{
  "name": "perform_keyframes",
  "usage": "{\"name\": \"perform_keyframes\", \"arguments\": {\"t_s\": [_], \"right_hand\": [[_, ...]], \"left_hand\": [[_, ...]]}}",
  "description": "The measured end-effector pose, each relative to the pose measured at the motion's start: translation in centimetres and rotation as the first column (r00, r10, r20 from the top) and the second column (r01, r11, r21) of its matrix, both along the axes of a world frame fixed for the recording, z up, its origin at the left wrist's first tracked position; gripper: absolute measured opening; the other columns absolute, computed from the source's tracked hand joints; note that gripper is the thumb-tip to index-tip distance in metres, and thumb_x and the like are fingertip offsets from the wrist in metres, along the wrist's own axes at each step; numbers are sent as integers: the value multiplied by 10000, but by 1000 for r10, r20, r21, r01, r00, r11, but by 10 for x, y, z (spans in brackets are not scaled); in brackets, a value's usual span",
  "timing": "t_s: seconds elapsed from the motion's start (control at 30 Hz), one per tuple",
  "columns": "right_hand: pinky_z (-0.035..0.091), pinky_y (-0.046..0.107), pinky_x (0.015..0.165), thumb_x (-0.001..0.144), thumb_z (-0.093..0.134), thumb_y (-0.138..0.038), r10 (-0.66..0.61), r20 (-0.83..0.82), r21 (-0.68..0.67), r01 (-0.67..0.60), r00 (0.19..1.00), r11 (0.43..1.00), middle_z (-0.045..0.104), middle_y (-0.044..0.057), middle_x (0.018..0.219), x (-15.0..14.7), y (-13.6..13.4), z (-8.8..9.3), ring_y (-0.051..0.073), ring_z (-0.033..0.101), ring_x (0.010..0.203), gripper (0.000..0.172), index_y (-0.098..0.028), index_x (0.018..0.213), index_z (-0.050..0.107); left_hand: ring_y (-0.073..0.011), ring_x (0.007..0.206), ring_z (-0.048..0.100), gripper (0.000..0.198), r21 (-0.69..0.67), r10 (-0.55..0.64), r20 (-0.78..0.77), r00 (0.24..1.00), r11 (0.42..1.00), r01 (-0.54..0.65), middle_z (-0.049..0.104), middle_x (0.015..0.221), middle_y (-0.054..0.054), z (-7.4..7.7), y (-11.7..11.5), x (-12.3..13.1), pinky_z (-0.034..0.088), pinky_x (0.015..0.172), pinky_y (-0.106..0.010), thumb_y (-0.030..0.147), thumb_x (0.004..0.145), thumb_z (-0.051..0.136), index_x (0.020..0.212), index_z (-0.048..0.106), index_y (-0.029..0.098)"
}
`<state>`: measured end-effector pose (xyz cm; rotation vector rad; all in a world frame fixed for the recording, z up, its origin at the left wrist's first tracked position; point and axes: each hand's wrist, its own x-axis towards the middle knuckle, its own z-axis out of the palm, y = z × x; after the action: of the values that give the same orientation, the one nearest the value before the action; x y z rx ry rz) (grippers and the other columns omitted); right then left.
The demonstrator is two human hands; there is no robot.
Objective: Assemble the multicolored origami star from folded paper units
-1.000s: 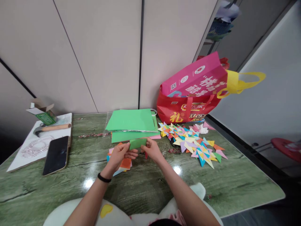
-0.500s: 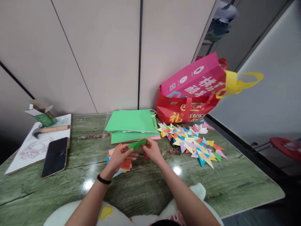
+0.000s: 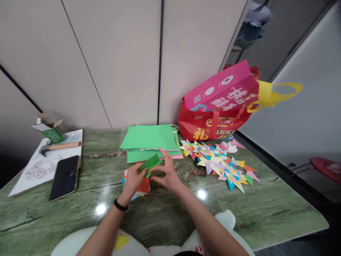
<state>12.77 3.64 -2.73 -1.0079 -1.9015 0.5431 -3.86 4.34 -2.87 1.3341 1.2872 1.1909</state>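
Note:
A small green paper piece [image 3: 150, 163] is held up between my hands. My left hand [image 3: 135, 177] pinches its left end. At its right edge, my right hand [image 3: 167, 173] has thumb and index finger drawn together on the paper, with the other fingers raised. Below the hands lies a stack of small coloured papers [image 3: 144, 186], orange on top and partly hidden by my left hand. Large green sheets [image 3: 150, 137] lie just beyond. To the right spreads a pile of folded multicoloured paper pieces [image 3: 218, 161].
A phone [image 3: 64, 177], a hammer [image 3: 64, 146] and a green box [image 3: 53, 133] are at the left, by a white board [image 3: 20, 185]. A red bag [image 3: 210, 124] stands at the back right. A red stool [image 3: 326, 169] is beyond the table's right side.
The green paper has turned and shows a broader face. My right hand has shifted its grip, with its fingers now raised. The view has moved slightly.

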Motion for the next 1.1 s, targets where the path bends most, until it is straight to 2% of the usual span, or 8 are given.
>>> {"name": "perform_keyframes", "arguments": {"t_s": [0.07, 0.17, 0.37, 0.43, 0.53, 0.63, 0.83, 1.1], "right_hand": [[209, 467, 1096, 673, 739, -265, -5, 45, 57, 2, 999, 998, 154, -34, 1530, -2, 1, -2, 286, 122, 1395, 82, -258, 755, 734], [242, 469, 1077, 701, 723, -325, -27, 43, 75, 24, 999, 997, 195, -21, 1521, -3, 2, -5, 278, 162, 1382, 77, -249, 707, 732], [305, 427, 1042, 737, 681, -263, -107, -57, -35, 105, 993, 994, 365, 82, 1428, -6, 1, -9, 262, 329, 1314, 68, -207, 710, 707], [380, 385, 976, 738, 670, -260, -123, -99, -97, 113, 988, 989, 495, 117, 1287, -7, 2, -11, 247, 467, 1196, 77, -192, 714, 698], [451, 327, 829, 750, 646, -271, -137, -138, -172, 112, 981, 979, 631, 73, 918, -8, 3, -13, 196, 597, 886, 114, -188, 678, 679], [449, 293, 743, 756, 629, -287, -183, -176, -220, 142, 967, 965, 632, 30, 734, -9, 4, -13, 172, 585, 751, 147, -186, 654, 661], [441, 281, 710, 740, 619, -325, -262, -253, -286, 187, 931, 940, 651, 21, 684, -8, 5, -10, 167, 578, 718, 184, -186, 624, 647], [433, 283, 707, 712, 650, -337, -271, -282, -288, 188, 920, 939, 662, 15, 695, -9, 3, -7, 166, 578, 706, 164, -185, 653, 644]], "left_hand": [[-198, 686, 655, 246, 7, 15, 9, 1000, 1000, -15, 725, 784, -63, 1, 0, 1, 506, 613, -269, 304, 626, 668, 792, 700, 126], [-196, 697, 657, 257, -16, 24, 54, 998, 1000, -23, 731, 804, -61, 4, -1, 2, 514, 631, -275, 305, 614, 691, 804, 699, 133], [-207, 715, 665, 334, -58, -37, 135, 990, 997, 45, 733, 824, -62, 6, -3, 4, 534, 657, -301, 349, 583, 747, 838, 710, 136], [-205, 689, 661, 355, -88, -58, 149, 987, 994, 72, 730, 784, -55, 6, -4, 5, 544, 652, -314, 364, 568, 765, 834, 709, 135], [-200, 673, 656, 392, -138, -66, 216, 974, 986, 97, 726, 812, -50, 8, -6, 6, 564, 622, -338, 387, 565, 778, 858, 694, 139], [-185, 716, 657, 385, -163, -64, 324, 944, 979, 122, 718, 898, -50, 12, -8, 7, 573, 631, -329, 380, 596, 771, 886, 678, 145], [-170, 760, 680, 460, -218, -111, 443, 890, 949, 226, 733, 872, -71, 17, -10, 8, 546, 718, -266, 197, 502, 839, 921, 665, 120], [-162, 656, 680, 446, -270, 10, 495, 869, 952, 144, 738, 765, -61, 13, -9, 10, 561, 655, -265, 249, 458, 860, 835, 673, 101]]}}
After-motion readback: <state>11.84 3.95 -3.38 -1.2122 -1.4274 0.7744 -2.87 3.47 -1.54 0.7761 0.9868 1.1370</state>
